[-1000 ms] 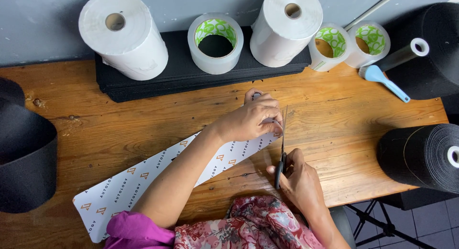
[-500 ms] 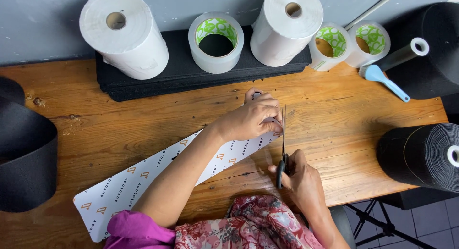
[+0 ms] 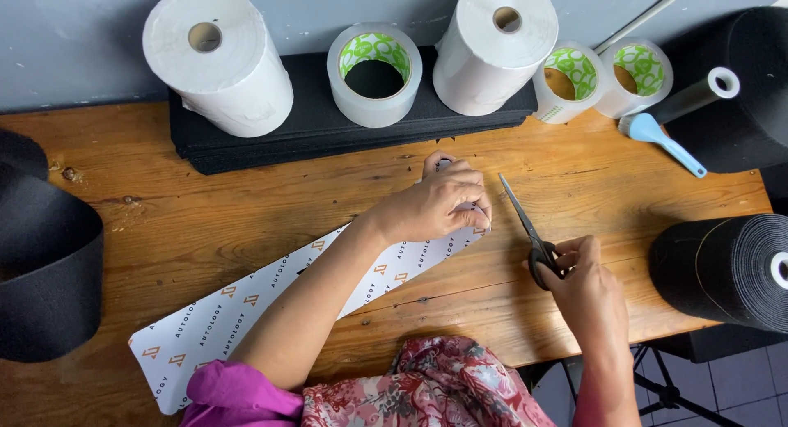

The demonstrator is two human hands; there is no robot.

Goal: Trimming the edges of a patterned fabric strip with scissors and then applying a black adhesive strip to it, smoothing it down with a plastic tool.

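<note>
The left hand (image 3: pixel 435 204) presses flat on the end of the long printed white strip (image 3: pixel 246 308), fingers curled down over it, pinning it to the wooden table (image 3: pixel 246 205). The strip runs off toward 8 o'clock. A second ago the black-handled scissors (image 3: pixel 529 234) stood upright against that end; now the right hand (image 3: pixel 587 292), closed through the handles, has swung them clear, blades together and tipped toward 11 o'clock, just beside the strip's edge at 3 o'clock. That reads as a cut finished. Behind, at 12 o'clock, 2 white paper rolls (image 3: pixel 217 62) and 3 tape rolls (image 3: pixel 373 74) line the wall.
</note>
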